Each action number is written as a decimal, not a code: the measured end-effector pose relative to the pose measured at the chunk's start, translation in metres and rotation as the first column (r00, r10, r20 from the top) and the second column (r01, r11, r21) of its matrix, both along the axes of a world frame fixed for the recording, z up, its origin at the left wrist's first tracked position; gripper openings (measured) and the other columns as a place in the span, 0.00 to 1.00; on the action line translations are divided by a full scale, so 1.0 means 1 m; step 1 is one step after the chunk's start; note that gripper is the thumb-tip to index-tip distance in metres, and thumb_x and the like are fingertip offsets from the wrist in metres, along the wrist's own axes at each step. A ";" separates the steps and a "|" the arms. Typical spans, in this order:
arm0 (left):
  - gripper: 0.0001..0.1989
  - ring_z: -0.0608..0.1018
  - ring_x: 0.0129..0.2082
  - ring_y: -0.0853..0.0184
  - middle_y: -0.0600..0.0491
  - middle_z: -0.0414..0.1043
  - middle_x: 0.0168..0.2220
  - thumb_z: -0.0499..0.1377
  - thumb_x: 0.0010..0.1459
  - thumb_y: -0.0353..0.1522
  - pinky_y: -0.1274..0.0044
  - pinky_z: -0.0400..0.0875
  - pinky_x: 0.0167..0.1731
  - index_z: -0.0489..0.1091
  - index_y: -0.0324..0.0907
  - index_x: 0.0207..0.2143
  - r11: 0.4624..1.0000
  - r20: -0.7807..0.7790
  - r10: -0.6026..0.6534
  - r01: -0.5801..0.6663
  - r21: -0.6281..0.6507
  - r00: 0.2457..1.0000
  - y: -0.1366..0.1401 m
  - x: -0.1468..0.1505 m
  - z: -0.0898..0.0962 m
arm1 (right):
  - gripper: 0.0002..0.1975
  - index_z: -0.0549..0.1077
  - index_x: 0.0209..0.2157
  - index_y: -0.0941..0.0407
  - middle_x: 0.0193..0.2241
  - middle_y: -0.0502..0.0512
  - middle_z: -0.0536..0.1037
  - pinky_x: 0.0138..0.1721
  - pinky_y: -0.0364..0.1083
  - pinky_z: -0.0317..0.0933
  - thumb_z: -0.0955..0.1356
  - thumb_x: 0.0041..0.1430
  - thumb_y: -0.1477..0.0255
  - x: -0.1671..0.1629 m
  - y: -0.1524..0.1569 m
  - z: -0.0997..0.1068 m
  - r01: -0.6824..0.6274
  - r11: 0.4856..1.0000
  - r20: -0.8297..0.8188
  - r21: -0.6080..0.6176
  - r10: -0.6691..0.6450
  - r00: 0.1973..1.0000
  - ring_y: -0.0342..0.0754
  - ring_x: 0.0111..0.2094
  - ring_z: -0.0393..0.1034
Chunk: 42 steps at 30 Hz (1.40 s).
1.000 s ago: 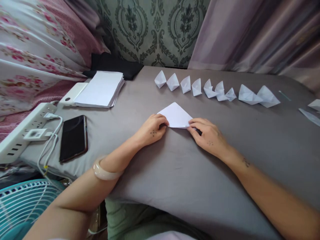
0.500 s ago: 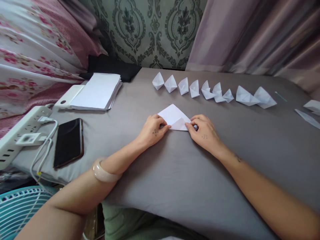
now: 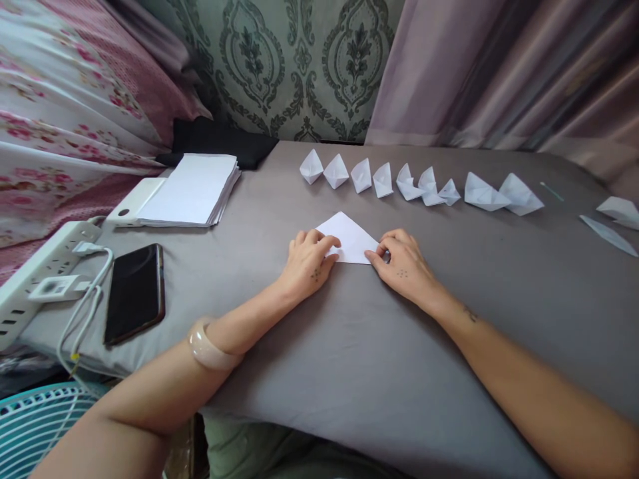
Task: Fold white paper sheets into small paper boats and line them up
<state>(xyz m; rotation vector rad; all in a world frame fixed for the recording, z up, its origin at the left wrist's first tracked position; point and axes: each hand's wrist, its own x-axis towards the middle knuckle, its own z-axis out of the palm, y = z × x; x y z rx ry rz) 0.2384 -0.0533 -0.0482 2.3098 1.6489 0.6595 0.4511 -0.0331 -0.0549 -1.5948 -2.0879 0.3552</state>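
Note:
A folded sheet of white paper [image 3: 352, 243], roughly triangular with its point facing away from me, lies on the grey-covered surface. My left hand [image 3: 310, 258] rests over its left corner, thumb and index finger apart. At the right corner, my right hand [image 3: 407, 261] pinches the paper between thumb and fingers. Beyond the sheet stands a row of several folded white paper shapes, among them a pointed one [image 3: 311, 167] at the left end and a wider boat-like one [image 3: 520, 195] at the right. The left hand covers part of the sheet's left side.
To the left are a stack of white paper [image 3: 192, 189], a black phone [image 3: 134, 294] and a white power strip [image 3: 42, 273] with plugged cables. More folded paper [image 3: 619, 209] lies far right, near a thin green stick [image 3: 552, 191]. A blue fan grille [image 3: 44, 429] is below left.
The small flap at the sheet's near edge no longer stands out; that face now looks plain. My left thumb and index finger have spread apart. The view has shifted slightly.

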 end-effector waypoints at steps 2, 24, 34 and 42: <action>0.15 0.66 0.44 0.58 0.47 0.69 0.46 0.50 0.64 0.30 0.65 0.62 0.45 0.72 0.48 0.49 0.997 -0.064 -0.070 0.071 0.014 0.995 0.001 0.001 0.000 | 0.09 0.68 0.26 0.54 0.38 0.57 0.71 0.46 0.53 0.61 0.68 0.57 0.66 0.004 0.003 -0.002 -0.012 1.000 -0.001 -0.017 0.012 1.000 0.53 0.41 0.65; 0.18 0.73 0.45 0.62 0.47 0.74 0.44 0.47 0.62 0.23 0.70 0.70 0.47 0.76 0.39 0.45 0.981 -0.084 -0.196 0.196 -0.015 0.977 -0.008 -0.005 0.008 | 0.22 0.67 0.58 0.57 0.46 0.63 0.69 0.47 0.55 0.62 0.57 0.68 0.65 -0.026 -0.030 0.015 -0.325 0.945 0.314 0.036 0.298 0.902 0.56 0.43 0.62; 0.17 0.73 0.48 0.60 0.47 0.75 0.45 0.47 0.61 0.23 0.72 0.73 0.42 0.75 0.41 0.40 0.974 -0.245 -0.221 0.202 -0.098 0.944 -0.018 -0.009 0.025 | 0.20 0.68 0.55 0.58 0.44 0.64 0.69 0.44 0.54 0.61 0.57 0.67 0.65 -0.030 -0.029 0.013 -0.272 0.961 0.288 0.044 0.248 0.925 0.57 0.43 0.61; 0.18 0.74 0.48 0.59 0.48 0.76 0.47 0.47 0.60 0.24 0.71 0.74 0.41 0.76 0.41 0.39 0.974 -0.221 -0.225 0.214 -0.074 0.949 -0.015 -0.011 0.026 | 0.23 0.65 0.57 0.63 0.45 0.67 0.68 0.46 0.56 0.60 0.58 0.67 0.65 -0.033 -0.032 0.010 -0.206 0.977 0.297 0.055 0.181 0.938 0.58 0.44 0.61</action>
